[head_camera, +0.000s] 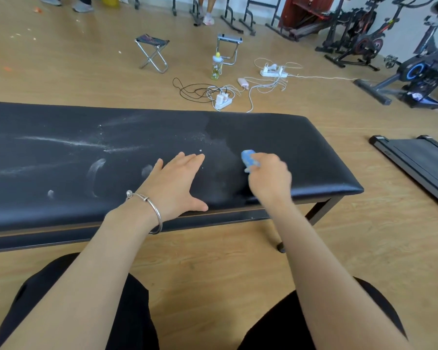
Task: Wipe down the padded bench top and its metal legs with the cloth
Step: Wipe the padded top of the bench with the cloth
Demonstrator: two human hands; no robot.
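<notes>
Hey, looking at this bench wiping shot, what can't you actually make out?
Head view only.
Cloth: mostly hidden inside the right hand grip, and blurred.
Bench top: its left end is cut off by the frame edge.
Metal legs: only the right-end ones show; the rest lie under the top or off frame.

on the wooden floor (61,79): 2 folding stools, a bottle (216,66), power strips with tangled cables, exercise bikes.

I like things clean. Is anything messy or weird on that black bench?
White powdery streaks and smudges cover the left part of the padded bench top; beside the right hand gripping the blue cloth it looks cleaner.
</notes>
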